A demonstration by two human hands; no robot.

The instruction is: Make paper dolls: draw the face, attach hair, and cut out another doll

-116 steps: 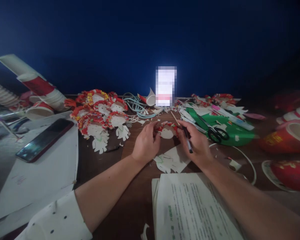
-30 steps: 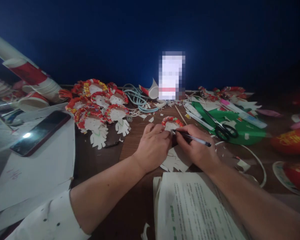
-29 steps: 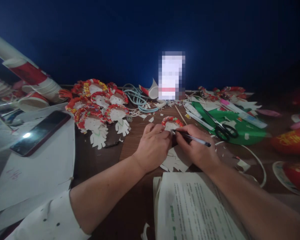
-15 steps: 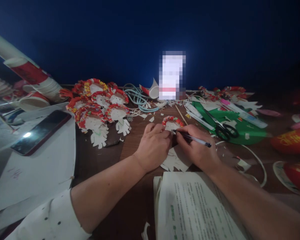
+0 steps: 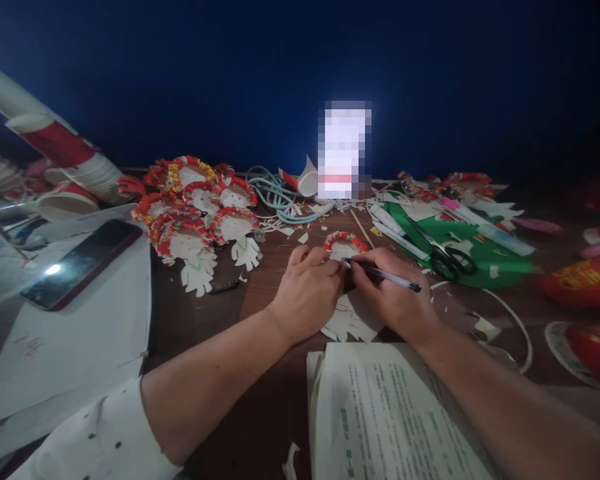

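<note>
In the middle of the table is a white paper cutout figure [image 5: 350, 320] with a red wrapped rim [image 5: 345, 240] at its far end and cut, finger-like strips at its near end. My left hand [image 5: 307, 290], its fingers bent and together, presses on the figure's left side and covers part of it. A slim pen [image 5: 395, 279] is pinched in my right hand [image 5: 397, 290], its tip at the paper close to my left fingertips. My hands hide the middle of the figure and most of the pen tip.
Similar paper figures [image 5: 235, 227] are heaped at the left. Black-handled scissors [image 5: 447, 260] lie on green sheet [image 5: 500, 267] with markers [image 5: 485, 227]. A printed booklet [image 5: 380, 413] lies in front of me, a phone [image 5: 83, 263] at the left. Stacked paper cups [image 5: 65, 150] stand behind it.
Almost nothing has changed. The pen has tilted or shifted very slightly in my right hand; my left hand stays in place on the paper figure.
</note>
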